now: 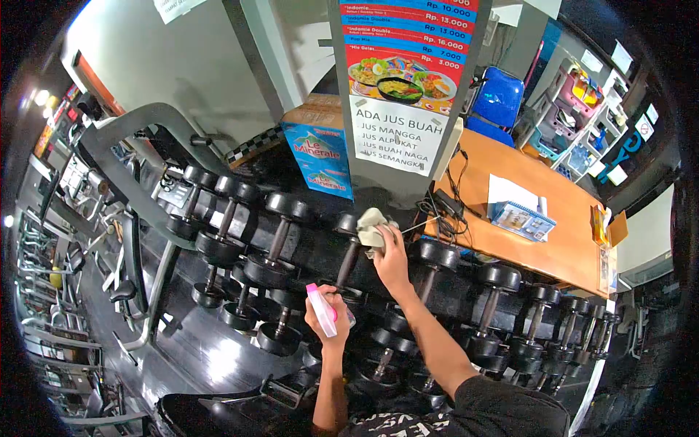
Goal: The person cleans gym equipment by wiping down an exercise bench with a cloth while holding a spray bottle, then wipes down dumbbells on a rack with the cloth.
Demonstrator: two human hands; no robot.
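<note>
In the head view my left hand (331, 315) is wrapped round a spray bottle with a pink and white trigger head (322, 309); most of its clear body is hidden by my fingers. My right hand (392, 256) grips a crumpled pale cloth (371, 230), which lies against the far end of a black dumbbell (348, 264) on the rack. Left of that dumbbell, another black dumbbell (279, 237) rests in the same row. A further one (435, 261) stands just right of my right hand.
Several more dumbbells run along the rack to the right (497, 280). Behind it are a pillar with a juice sign (393, 135), a blue carton (318, 160), and a wooden desk (539, 255) with cables and a desk calendar (523, 220). A grey machine frame (135, 182) stands at left.
</note>
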